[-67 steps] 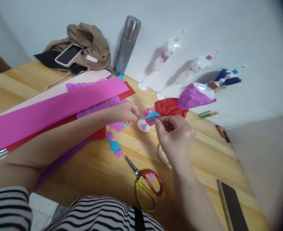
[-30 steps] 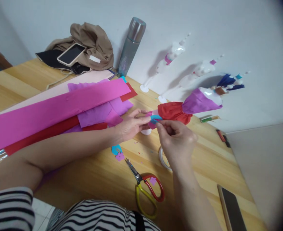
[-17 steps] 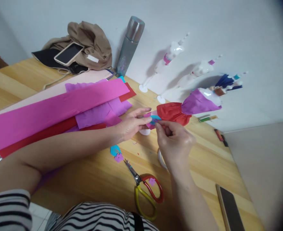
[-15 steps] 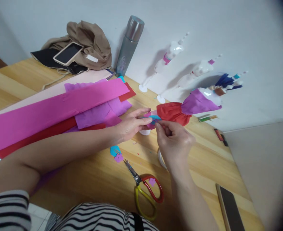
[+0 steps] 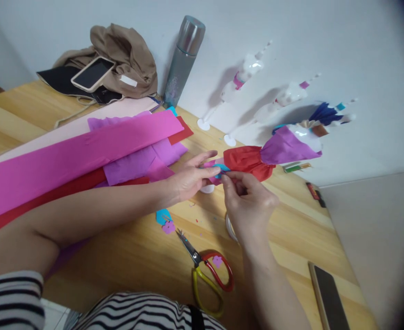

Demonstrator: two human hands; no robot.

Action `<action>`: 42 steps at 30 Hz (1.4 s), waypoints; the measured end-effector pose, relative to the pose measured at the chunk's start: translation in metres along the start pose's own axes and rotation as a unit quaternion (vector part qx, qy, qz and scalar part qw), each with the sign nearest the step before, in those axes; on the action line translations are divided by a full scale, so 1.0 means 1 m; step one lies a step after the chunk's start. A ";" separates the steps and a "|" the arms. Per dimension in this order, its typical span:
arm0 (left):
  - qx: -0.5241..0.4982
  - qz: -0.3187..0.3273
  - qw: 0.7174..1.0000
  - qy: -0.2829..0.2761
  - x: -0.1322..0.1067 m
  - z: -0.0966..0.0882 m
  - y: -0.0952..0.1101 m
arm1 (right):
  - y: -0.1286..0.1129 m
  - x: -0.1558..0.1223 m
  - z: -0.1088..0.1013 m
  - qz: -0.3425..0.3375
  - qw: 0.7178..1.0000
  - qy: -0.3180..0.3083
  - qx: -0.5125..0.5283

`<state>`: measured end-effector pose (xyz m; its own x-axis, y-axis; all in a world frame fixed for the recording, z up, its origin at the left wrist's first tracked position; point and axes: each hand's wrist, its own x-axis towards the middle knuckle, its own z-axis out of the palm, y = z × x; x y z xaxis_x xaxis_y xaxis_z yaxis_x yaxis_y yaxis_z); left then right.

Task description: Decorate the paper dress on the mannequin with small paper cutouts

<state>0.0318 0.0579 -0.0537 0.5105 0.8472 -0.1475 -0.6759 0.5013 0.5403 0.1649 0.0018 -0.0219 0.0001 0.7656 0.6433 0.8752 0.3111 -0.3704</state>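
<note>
My left hand point(image 5: 190, 178) has its thumb pressed on a small piece of blue and pink paper point(image 5: 222, 167), with the other fingers behind it. At that paper's right edge my right hand point(image 5: 248, 195) pinches with thumb and forefinger; its grip point is partly hidden. Just beyond the hands stands a doll figure in a red skirt point(image 5: 243, 159) and purple paper top point(image 5: 287, 149). Scissors point(image 5: 196, 259) with one red and one yellow handle lie open nearer my body. Close to their tips is a purple paper flower point(image 5: 168, 227) on a blue paper piece point(image 5: 163, 215).
Pink paper point(image 5: 78, 156) and purple crepe paper point(image 5: 129, 165) are piled at left. Behind are a brown cap point(image 5: 126, 55), a phone point(image 5: 93, 73), a thermos point(image 5: 183, 64) and white figures point(image 5: 248, 73) by the wall. Another phone point(image 5: 329, 293) lies at front right.
The view has shifted slightly. My left fingers have lifted a little, while both hands stay at the blue and pink paper.
</note>
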 end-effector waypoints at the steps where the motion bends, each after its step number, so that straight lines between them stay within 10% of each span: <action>1: 0.001 -0.002 1.000 0.001 0.000 0.000 0.000 | 0.000 0.000 0.000 0.001 1.000 -0.002 0.003; 42: -0.015 0.000 1.000 -0.016 0.005 -0.003 -0.002 | 0.000 -0.011 -0.006 0.022 0.997 -0.028 0.064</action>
<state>0.0343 0.0617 -0.0584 0.5265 0.8417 -0.1197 -0.6919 0.5060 0.5150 0.1683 -0.0099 -0.0251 0.0070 0.8092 0.5875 0.8061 0.3432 -0.4822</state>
